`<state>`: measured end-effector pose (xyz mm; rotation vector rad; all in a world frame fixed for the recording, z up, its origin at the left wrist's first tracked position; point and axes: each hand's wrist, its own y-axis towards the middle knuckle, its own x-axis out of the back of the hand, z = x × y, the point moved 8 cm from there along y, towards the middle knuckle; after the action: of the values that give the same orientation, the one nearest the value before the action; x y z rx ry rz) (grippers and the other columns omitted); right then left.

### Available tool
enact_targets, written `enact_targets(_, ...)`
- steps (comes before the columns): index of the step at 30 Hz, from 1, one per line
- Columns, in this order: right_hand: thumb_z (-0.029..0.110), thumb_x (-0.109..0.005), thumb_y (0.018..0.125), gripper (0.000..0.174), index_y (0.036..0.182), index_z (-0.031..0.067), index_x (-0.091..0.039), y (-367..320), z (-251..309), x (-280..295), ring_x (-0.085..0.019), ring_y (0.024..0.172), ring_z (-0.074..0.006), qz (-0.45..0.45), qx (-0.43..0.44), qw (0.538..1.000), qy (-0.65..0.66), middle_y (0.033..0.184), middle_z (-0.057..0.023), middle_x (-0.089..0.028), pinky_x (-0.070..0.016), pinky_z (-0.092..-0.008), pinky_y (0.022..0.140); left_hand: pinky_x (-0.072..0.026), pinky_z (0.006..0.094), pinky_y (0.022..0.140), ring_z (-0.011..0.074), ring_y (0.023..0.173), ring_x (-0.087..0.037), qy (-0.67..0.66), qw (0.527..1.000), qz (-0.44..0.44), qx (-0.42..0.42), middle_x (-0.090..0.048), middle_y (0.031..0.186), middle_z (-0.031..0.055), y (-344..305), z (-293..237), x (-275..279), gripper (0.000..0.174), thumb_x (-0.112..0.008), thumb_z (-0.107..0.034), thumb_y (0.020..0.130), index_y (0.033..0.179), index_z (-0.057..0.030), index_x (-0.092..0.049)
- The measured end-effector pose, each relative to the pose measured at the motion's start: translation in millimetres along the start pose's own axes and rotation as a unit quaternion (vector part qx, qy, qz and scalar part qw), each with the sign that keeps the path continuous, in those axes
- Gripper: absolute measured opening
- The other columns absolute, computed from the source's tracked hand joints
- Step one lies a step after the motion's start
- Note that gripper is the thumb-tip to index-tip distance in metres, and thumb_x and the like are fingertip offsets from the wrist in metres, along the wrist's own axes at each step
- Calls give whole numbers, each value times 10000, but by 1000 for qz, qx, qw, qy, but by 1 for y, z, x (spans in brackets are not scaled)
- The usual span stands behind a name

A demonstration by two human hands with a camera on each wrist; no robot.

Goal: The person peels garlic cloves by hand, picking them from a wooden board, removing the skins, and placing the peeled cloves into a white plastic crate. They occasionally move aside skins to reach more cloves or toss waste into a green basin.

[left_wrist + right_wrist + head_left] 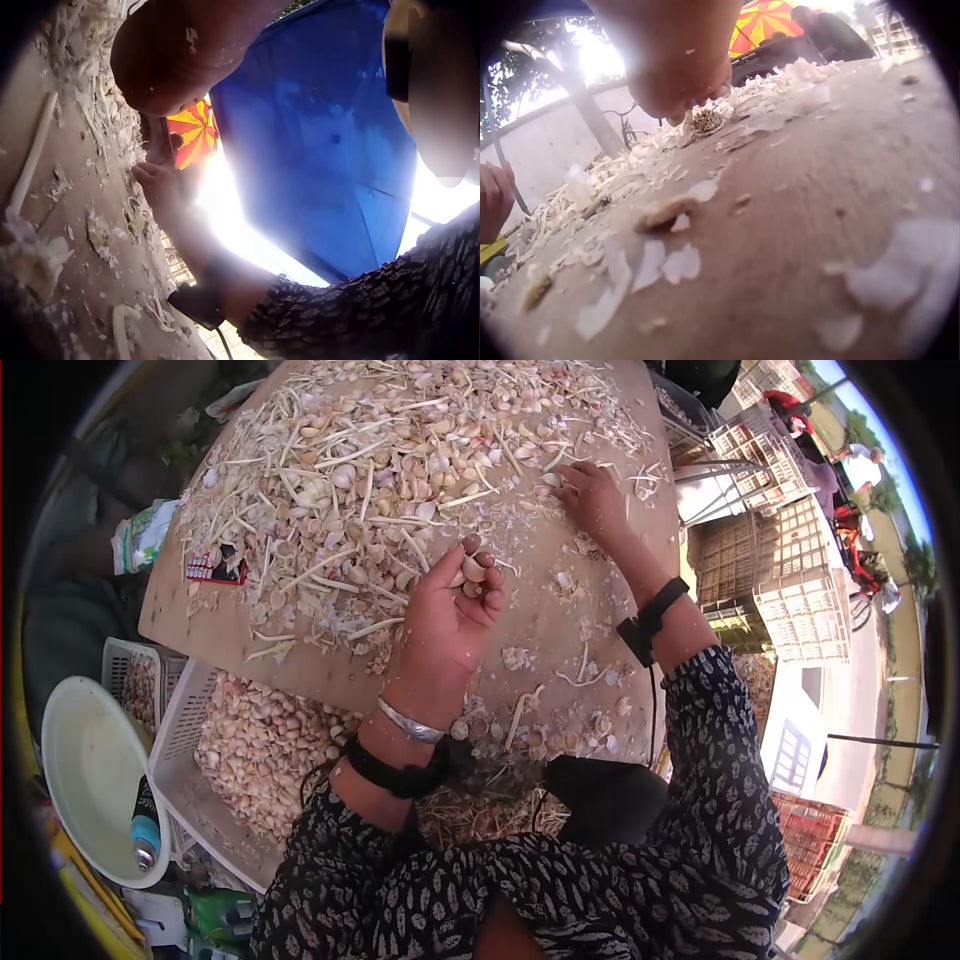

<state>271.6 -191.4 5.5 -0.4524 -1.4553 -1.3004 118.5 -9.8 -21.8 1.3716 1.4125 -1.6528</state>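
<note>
A wooden board [560, 630] carries a wide heap of garlic cloves [380, 470], dry stems and skins. My left hand [450, 610] is raised over the board's middle with its fingers curled round a few garlic cloves [470, 572]. My right hand [592, 498] reaches to the heap's right edge, where its bent fingertips pinch a garlic clove [552, 480]. In the right wrist view the right hand [676, 71] hangs over a rooty garlic piece [705, 121]. The left wrist view shows the right hand [161, 184] down on the board.
Two white baskets [185, 720] of peeled cloves stand below the board's left edge, beside a pale bowl [85, 760] and a spray can [145, 825]. Stacked crates [790, 600] are to the right. Skins [660, 262] litter the near board. A blue canopy [322, 135] hangs overhead.
</note>
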Motion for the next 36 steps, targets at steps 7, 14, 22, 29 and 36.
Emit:
enact_targets(7, 132, -624, 769, 319, 1088, 132, -625, 25, 11, -33, -588, 808, -299, 137, -24, 987, -74, 895, -81, -638, -482, -373, 745, -508, 305, 632, 244, 775, -600, 11, 999, -34, -25, -588, 858, 108, 9, 5, 7, 159, -469, -175, 932, 935, -30, -535)
enact_targets(14, 169, -633, 791, 242, 981, 20, -658, 3, 43, 19, -610, 690, -108, 184, -239, 834, 462, 760, -81, -646, -486, -257, 585, -520, 323, 667, 253, 778, -582, -14, 994, -93, -63, -573, 875, 132, 15, 8, 0, 208, -463, -231, 938, 963, -27, -498)
enact_targets(22, 216, -579, 768, 219, 905, 83, -686, 23, 23, -39, -615, 800, -362, 201, -182, 962, 35, 856, -178, -647, -485, -427, 746, -400, 247, 468, 157, 601, -494, -13, 999, -22, -20, -529, 787, 74, 37, 3, 2, 182, -462, -240, 945, 959, -60, -491)
enact_targets(29, 139, -652, 799, 215, 959, -4, -651, 1, 24, -11, -568, 650, -113, 129, -260, 868, 402, 769, -40, -642, -467, -255, 612, -342, 250, 438, 133, 558, -472, -3, 995, -80, -56, -526, 742, 49, 63, -18, -6, 142, -465, -217, 935, 924, -78, -494)
enact_targets(36, 109, -644, 825, 196, 993, 7, -648, -7, 85, 32, -529, 641, -56, 164, -270, 785, 533, 766, 17, -615, -435, -206, 582, -482, 291, 588, 198, 675, -568, -20, 994, -108, -7, -576, 822, 87, 60, 9, -4, 205, -464, -267, 940, 925, -66, -501)
